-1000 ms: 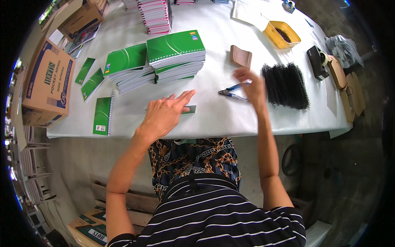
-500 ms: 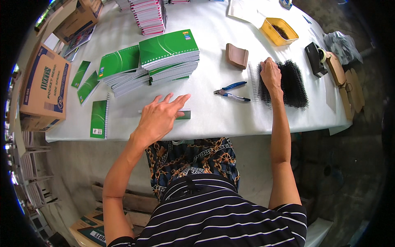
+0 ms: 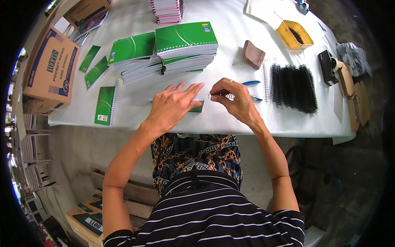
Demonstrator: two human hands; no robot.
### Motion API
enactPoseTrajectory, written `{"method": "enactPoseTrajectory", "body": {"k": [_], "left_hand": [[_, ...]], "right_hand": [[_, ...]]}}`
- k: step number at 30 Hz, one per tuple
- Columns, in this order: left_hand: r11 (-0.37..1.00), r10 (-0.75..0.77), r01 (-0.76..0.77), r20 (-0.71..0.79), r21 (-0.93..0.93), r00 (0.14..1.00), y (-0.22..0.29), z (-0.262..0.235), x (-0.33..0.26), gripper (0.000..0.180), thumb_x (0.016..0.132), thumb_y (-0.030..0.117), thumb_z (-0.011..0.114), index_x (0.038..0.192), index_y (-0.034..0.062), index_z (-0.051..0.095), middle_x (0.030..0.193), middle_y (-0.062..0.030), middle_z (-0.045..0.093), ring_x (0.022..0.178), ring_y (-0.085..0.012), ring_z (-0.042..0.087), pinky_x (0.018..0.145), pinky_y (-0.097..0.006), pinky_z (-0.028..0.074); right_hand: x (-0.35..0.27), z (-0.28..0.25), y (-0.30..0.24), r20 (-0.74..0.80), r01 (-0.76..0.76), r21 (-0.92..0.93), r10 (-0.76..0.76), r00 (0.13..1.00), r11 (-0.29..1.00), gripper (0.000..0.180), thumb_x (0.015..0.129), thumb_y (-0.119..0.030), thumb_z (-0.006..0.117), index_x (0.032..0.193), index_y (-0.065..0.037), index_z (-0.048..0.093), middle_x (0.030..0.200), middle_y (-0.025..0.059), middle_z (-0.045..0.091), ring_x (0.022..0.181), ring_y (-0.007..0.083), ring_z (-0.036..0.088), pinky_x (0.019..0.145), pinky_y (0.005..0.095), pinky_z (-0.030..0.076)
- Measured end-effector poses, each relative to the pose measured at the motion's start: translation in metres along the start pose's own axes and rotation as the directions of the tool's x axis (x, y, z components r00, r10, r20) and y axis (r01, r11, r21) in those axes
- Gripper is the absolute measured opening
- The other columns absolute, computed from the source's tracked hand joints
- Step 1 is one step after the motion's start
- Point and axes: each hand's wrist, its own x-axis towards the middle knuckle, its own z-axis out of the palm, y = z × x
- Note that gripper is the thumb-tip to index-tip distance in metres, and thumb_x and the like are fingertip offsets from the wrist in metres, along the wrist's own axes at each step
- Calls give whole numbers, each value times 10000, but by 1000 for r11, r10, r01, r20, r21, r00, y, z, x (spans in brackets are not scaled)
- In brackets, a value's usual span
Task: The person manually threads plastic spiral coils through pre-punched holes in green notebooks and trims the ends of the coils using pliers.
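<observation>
the left hand [image 3: 175, 105] lies flat, palm down and fingers spread loose, pressing on a small green-covered notepad [image 3: 196, 106] near the front edge of the white tabletop [image 3: 230, 119]; it grips nothing. the right hand [image 3: 236, 101] is curled just beside it, thumb and forefinger pinched on a thin silver wire spiral [image 3: 220, 96] held at the notepad's right end, the wrist bent inward. both forearms reach up from the lower edge.

behind the right hand lie blue-handled pliers [image 3: 251, 83], and further right a heap of black wire spirals [image 3: 293, 87]. stacks of green-covered spiral notebooks [image 3: 185, 45] sit at the middle of the tabletop, with a single green notebook [image 3: 104, 105] at the left. a brown cardboard box [image 3: 51, 70] stands at the far left end, a yellow plastic tray [image 3: 294, 35] at the far right. below the tabletop is a bare grey concrete floor [image 3: 82, 148].
</observation>
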Motion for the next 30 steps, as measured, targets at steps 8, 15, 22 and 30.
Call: {"method": "enactPoseTrajectory", "body": {"k": [8, 15, 22, 30], "left_hand": [[999, -16, 17, 14, -33, 1000, 0, -2, -2, 571, 882, 377, 648, 1411, 202, 524, 1105, -152, 698, 1087, -343, 657, 905, -458, 530], [999, 7, -7, 0, -38, 1000, 0, 0, -3, 572, 882, 354, 661, 1408, 175, 528, 1111, -158, 697, 1098, -339, 654, 899, -460, 531], [999, -31, 32, 20, -20, 999, 3, -1, -2, 574, 871, 358, 668, 1401, 183, 535, 1188, -107, 680, 1094, -344, 656, 883, -446, 543], [998, 28, -41, 237, 51, 971, 9, -11, -5, 523, 888, 508, 576, 1357, 277, 557, 1247, 14, 649, 957, -258, 697, 683, -398, 591]], "right_hand": [[4, 2, -1, 201, -124, 59, 110, 973, 991, 103, 873, 15, 645, 972, 24, 670, 791, 120, 638, 698, 202, 595, 654, 348, 476], [-2, -5, -3, 215, 226, -203, -182, 959, 953, 165, 877, 10, 619, 1041, -2, 627, 788, 121, 624, 658, 272, 616, 631, 377, 493], [-12, 1, -15, 153, 120, -355, -70, 986, 927, 268, 894, -31, 621, 1150, -20, 542, 857, 116, 629, 709, 233, 607, 676, 386, 507], [9, -17, 5, 387, 107, -263, 3, 922, 959, 84, 867, 30, 625, 943, 2, 650, 831, 134, 679, 769, 233, 692, 652, 380, 530]]}}
